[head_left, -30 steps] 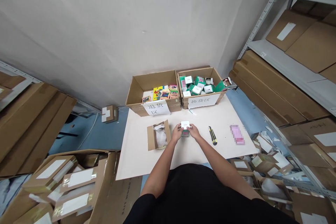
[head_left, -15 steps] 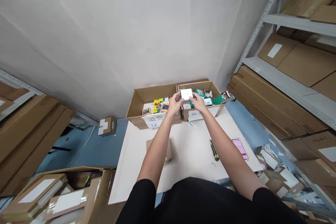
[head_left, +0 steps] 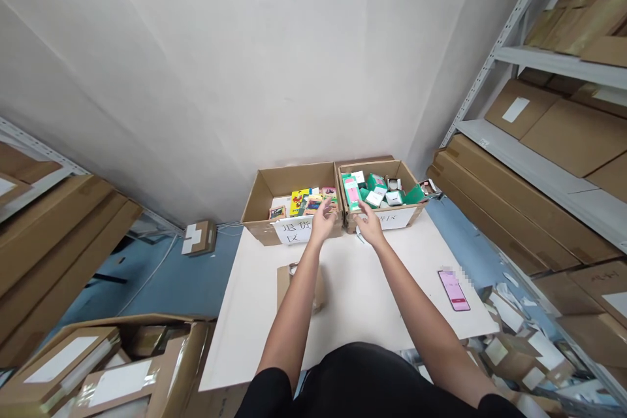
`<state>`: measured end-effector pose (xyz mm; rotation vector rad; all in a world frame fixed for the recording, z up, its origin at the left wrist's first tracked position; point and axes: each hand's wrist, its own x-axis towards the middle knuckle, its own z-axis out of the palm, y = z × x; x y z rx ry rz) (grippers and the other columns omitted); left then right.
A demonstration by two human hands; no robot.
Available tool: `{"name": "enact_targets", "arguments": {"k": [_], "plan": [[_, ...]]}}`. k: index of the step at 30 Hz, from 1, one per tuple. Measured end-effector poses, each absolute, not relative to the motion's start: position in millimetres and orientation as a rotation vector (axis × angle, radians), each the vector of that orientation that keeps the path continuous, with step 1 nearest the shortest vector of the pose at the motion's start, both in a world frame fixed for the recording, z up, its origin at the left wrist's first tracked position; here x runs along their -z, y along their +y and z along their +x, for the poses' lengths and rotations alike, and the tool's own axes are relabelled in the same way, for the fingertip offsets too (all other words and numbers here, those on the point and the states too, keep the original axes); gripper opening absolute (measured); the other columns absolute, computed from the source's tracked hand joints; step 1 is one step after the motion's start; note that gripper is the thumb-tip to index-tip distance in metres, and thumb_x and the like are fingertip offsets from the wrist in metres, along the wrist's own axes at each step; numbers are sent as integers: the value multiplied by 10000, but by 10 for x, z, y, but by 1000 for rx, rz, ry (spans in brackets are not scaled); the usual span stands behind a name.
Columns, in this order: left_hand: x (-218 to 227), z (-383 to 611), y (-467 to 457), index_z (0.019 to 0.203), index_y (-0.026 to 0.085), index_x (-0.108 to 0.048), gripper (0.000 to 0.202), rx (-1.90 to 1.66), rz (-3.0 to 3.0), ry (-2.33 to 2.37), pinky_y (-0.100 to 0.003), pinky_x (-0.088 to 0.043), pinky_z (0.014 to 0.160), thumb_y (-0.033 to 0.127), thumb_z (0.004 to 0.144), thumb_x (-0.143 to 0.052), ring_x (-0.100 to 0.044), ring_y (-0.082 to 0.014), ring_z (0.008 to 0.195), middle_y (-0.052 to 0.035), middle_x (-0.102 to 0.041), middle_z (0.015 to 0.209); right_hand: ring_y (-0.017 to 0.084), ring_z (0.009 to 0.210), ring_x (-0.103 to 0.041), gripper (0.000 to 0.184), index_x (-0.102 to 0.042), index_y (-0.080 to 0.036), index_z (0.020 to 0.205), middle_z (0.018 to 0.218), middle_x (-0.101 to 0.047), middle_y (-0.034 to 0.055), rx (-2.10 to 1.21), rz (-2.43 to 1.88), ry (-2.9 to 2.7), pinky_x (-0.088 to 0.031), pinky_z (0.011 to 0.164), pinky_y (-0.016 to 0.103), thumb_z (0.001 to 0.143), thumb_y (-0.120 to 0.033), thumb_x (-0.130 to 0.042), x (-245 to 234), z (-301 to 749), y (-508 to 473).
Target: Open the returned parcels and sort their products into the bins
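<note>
Both my hands hover empty over the far part of the white table point(head_left: 372, 294), fingers spread. My left hand point(head_left: 323, 220) is in front of the left cardboard box point(head_left: 267, 189), which holds colourful flat packs. My right hand point(head_left: 368, 223) is just before the right cardboard box point(head_left: 409, 214), filled with several small green and white boxes point(head_left: 376, 191). A small open carton point(head_left: 284, 281) sits on the table, partly hidden behind my left forearm.
A pink phone point(head_left: 453, 289) lies on the table's right side. Metal shelving point(head_left: 539, 137) with flat cardboard boxes stands to the right. Large cartons point(head_left: 98, 366) with white labels fill the lower left. Loose packaging litters the floor at lower right.
Both hands lifted a small white-topped box from the table to the right cardboard box, let it go, and have drawn back empty. The view has tilted up.
</note>
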<state>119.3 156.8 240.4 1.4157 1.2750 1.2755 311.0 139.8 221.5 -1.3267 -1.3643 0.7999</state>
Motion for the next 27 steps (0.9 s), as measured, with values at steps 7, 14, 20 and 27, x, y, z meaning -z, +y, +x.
{"name": "enact_targets", "arguments": {"k": [7,14,20,27], "plan": [[-1728,404,716,1459,229,-609,549,-1008,1425,1509,-418,-553,1077,183,912,-619,-659,-256,1291,-111,-626,1515,287,1314,-630,549,-647,-281,1423,1468,-646,97,-955,-1406,-1518,-601,1000,455,875,-271,-651,-1854,2365,686],[-825,-341,-363,1339,163,-689,498,-299,1646,1733,-442,-402,1230,187,844,-738,-490,-305,1484,-176,-608,1498,283,1374,-605,506,-744,-188,1295,1443,-666,134,-1166,-1539,-2025,-436,1208,454,827,-68,-594,-1052,1451,-28],[-401,-387,-1006,1308,231,-706,413,-61,1728,1662,-462,-393,1237,243,898,-751,-149,-330,1651,-105,-109,1800,391,1595,-280,600,-679,-204,1384,1694,-356,196,-1087,-2150,-2300,-377,1206,521,799,-167,-809,-446,1459,-755],[-654,-173,-984,1041,224,-791,212,-355,1800,1635,-522,-354,1277,152,940,-618,-243,-316,1630,-60,-390,1714,295,1422,-530,131,-770,-219,993,1465,-612,128,-857,-2094,-1930,-490,1113,400,975,-231,-641,-525,1687,-1029]]}}
